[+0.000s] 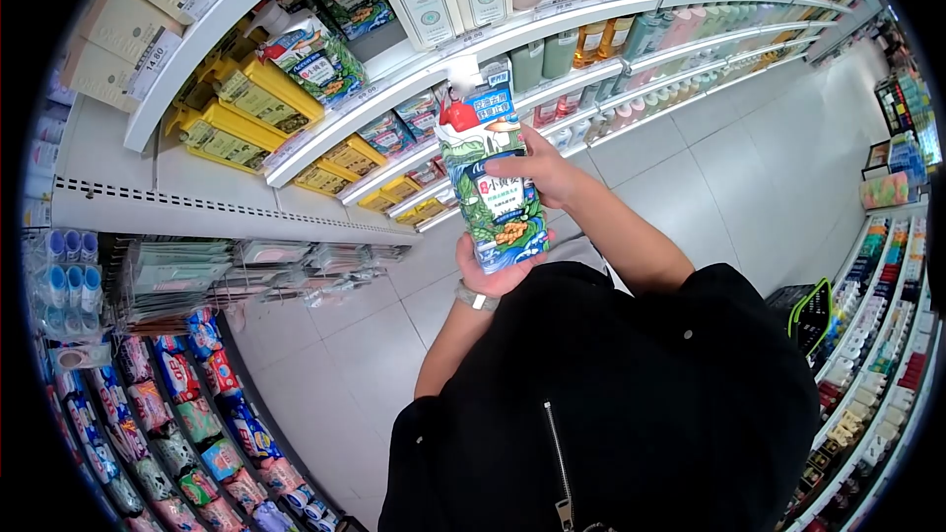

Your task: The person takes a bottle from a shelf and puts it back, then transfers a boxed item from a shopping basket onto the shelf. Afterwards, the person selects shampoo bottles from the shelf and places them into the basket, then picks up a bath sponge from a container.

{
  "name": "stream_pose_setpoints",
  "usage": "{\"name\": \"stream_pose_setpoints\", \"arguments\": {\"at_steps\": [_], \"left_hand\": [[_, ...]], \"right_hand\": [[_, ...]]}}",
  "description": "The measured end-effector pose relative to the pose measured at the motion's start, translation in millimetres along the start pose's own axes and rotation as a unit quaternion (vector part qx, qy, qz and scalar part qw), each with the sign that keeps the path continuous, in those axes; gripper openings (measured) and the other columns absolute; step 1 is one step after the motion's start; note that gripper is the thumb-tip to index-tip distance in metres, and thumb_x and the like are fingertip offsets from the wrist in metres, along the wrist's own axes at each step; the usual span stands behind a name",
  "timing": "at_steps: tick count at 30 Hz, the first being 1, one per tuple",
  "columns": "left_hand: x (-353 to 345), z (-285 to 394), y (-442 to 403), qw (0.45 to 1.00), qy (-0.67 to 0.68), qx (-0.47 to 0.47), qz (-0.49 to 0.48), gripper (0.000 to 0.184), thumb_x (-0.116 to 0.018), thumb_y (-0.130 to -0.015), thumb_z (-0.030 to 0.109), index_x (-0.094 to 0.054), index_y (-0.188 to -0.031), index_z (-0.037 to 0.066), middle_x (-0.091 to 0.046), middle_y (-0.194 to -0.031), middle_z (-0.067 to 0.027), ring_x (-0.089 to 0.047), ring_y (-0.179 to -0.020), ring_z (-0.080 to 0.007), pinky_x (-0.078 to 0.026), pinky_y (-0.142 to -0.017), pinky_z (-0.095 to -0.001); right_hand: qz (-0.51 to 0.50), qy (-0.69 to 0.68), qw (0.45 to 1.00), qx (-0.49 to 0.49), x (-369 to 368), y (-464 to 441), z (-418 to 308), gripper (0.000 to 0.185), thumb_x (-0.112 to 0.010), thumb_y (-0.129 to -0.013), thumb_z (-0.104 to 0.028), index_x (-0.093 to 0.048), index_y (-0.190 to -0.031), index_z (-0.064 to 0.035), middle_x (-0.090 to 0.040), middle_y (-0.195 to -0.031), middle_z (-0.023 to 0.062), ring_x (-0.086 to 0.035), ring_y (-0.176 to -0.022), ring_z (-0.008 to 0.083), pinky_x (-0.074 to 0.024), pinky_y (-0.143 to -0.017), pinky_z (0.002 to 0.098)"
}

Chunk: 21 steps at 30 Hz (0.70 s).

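In the head view, both hands hold an illustrated blue-and-green pump bottle [501, 187], tilted slightly, its white pump at the far end and its printed front toward the camera. The left hand [496, 274], with a pale-banded watch [477, 297] at the wrist, cups the near end, its fingers partly hidden beneath. The right hand [540, 171] grips the right side, thumb across the front label and the other fingers curled behind. The bottle is over the floor [734, 163], just in front of the curved white shelves [414, 72]. A similar bottle [313, 61] stands on the shelf to the left, beside yellow pump bottles [264, 96]. White boxed bottles [422, 2] stand farther along. Hanging packets [177, 271] are at left, and a green-rimmed black basket [810, 316] is at right.
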<state>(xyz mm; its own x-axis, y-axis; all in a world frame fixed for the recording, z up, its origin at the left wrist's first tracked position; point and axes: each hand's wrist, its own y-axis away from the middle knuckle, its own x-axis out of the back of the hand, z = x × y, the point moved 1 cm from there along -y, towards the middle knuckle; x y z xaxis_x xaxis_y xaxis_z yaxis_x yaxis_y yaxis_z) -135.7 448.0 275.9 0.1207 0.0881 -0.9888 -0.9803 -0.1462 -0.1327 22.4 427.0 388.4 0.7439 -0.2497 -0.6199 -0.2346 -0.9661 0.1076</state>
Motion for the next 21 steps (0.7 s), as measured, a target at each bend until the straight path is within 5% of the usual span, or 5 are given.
{"name": "stream_pose_setpoints", "arguments": {"at_steps": [12, 13, 21], "left_hand": [[-2.8, 1.9, -5.8, 0.998, 0.035, 0.03, -0.031, 0.102, -0.071, -0.067, 0.065, -0.03, -0.144, 0.012, -0.04, -0.135, -0.0148, -0.041, -0.118, -0.0406, -0.046, -0.091, -0.0491], [-6.4, -0.1, -7.2, 0.996, 0.057, 0.019, -0.059, 0.104, -0.067, -0.071, 0.065, -0.027, -0.146, 0.004, -0.043, -0.135, -0.0208, -0.048, -0.12, -0.0422, -0.047, -0.091, -0.0481], [-12.4, 2.5, -10.0, 0.996, 0.045, 0.034, -0.073, 0.105, -0.068, -0.07, 0.066, -0.028, -0.143, 0.004, -0.045, -0.132, -0.0186, -0.05, -0.115, -0.0363, -0.046, -0.078, -0.0409]], "right_hand": [[0.017, 0.086, 0.996, 0.032, -5.2, 2.8, 2.6, 0.071, -0.08, -0.075, -0.011, -0.04, -0.133, 0.0, -0.061, -0.119, 0.0135, -0.06, -0.109, 0.0213, -0.0498, -0.094, 0.0359], [0.016, 0.086, 0.996, 0.036, -5.1, 2.0, 4.0, 0.07, -0.08, -0.075, -0.011, -0.04, -0.132, 0.0005, -0.061, -0.119, 0.0133, -0.06, -0.109, 0.021, -0.0498, -0.093, 0.0357], [0.02, 0.133, 0.989, 0.054, -8.6, -0.8, -3.5, 0.07, -0.08, -0.076, -0.012, -0.04, -0.131, 0.0011, -0.06, -0.119, 0.0135, -0.06, -0.109, 0.02, -0.0486, -0.094, 0.0345]]}}
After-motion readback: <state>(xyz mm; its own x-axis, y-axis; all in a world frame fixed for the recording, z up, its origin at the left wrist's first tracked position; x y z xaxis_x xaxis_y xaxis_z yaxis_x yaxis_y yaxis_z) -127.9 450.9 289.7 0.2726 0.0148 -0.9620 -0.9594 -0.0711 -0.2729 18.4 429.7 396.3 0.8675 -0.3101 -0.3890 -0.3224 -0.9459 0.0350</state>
